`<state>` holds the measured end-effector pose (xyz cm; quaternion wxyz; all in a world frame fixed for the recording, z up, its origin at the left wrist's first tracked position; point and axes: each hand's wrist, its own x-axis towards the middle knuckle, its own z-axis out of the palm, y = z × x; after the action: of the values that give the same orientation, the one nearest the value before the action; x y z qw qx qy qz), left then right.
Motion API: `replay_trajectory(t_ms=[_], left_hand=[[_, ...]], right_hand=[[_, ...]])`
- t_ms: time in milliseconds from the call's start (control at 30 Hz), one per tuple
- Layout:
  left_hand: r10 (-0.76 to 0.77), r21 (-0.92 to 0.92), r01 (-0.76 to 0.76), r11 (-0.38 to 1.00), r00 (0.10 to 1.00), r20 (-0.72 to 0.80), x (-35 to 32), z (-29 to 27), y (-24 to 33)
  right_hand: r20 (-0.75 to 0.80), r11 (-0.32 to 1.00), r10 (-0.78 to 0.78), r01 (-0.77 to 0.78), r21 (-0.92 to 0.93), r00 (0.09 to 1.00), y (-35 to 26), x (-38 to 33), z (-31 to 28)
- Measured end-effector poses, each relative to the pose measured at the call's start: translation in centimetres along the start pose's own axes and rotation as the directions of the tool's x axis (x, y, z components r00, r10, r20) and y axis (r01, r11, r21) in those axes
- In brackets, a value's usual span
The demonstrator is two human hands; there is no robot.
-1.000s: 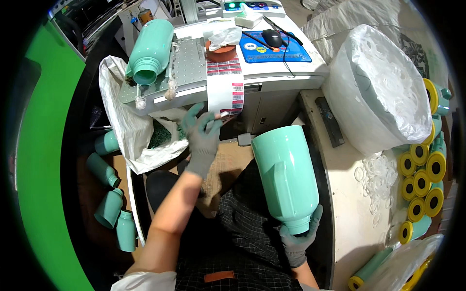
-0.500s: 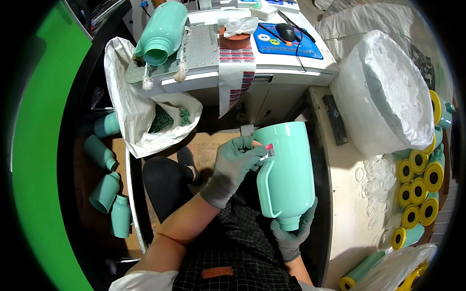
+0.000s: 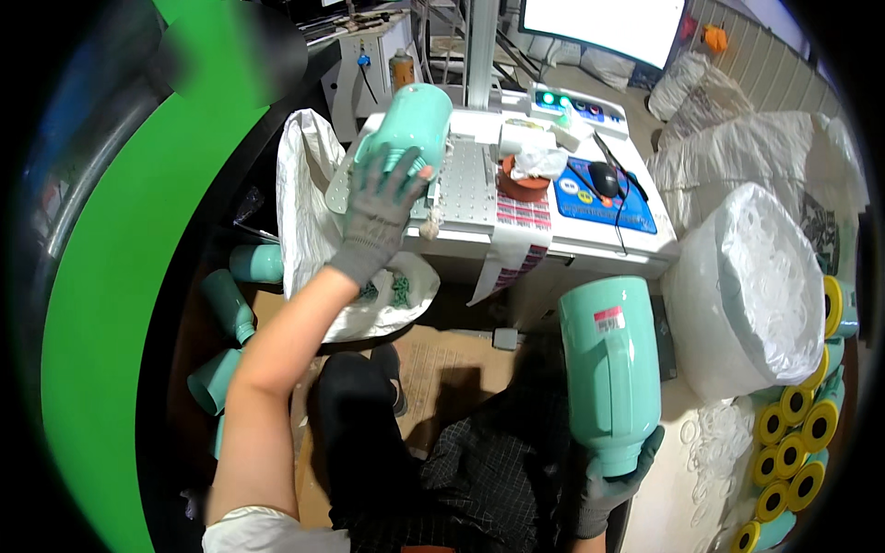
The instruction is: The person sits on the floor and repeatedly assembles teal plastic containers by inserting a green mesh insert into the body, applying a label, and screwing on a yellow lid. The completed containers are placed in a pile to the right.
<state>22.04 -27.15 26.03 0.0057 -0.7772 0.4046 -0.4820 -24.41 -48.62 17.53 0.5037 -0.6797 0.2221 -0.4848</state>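
Note:
In my right hand (image 3: pixel 613 488), a mint-green bottle body (image 3: pixel 590 387) is held upside down by its narrow neck, its handle toward me. A small red-and-white label (image 3: pixel 608 319) sits on its wall above the handle. My left hand (image 3: pixel 383 207), gloved in grey, reaches forward with fingers spread over the neck end of another mint-green bottle (image 3: pixel 415 120). That bottle lies on a perforated metal plate (image 3: pixel 472 180); the hand hides its mouth, and whether the fingers press on it I cannot tell.
A label strip (image 3: pixel 512 256) hangs over the desk edge below a brown tape roll (image 3: pixel 524 184). Mouse (image 3: pixel 604 178) and blue pad (image 3: pixel 576 214) lie right of it. A white sack (image 3: pixel 304 175) stands left, a bag of clear rings (image 3: pixel 728 304) right, near several yellow-ended bottles (image 3: pixel 791 454).
My left hand has left the label on the held bottle and moved forward to the bottle on the plate. The held bottle has turned, its handle now facing me. The view has tilted up.

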Motion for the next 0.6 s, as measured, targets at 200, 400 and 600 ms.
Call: replay_trajectory(t_ms=[200,400,600], left_hand=[[0.038,-0.193,-0.043,0.98,0.999,-0.03,0.2,-1.7,-2.3],[-0.248,-0.772,0.018,0.636,0.951,-0.182,-7.2,-21.7,3.5],[-0.214,-0.754,0.652,-0.083,0.727,0.652,-13.7,-22.2,14.1]], right_hand=[[0.073,0.972,-0.234,0.233,0.014,0.97,-1.4,8.2,7.3],[0.373,0.729,-0.55,0.647,-0.223,0.747,-3.3,15.6,19.6],[0.603,0.514,-0.54,0.798,-0.316,0.587,-3.9,16.7,37.3]])
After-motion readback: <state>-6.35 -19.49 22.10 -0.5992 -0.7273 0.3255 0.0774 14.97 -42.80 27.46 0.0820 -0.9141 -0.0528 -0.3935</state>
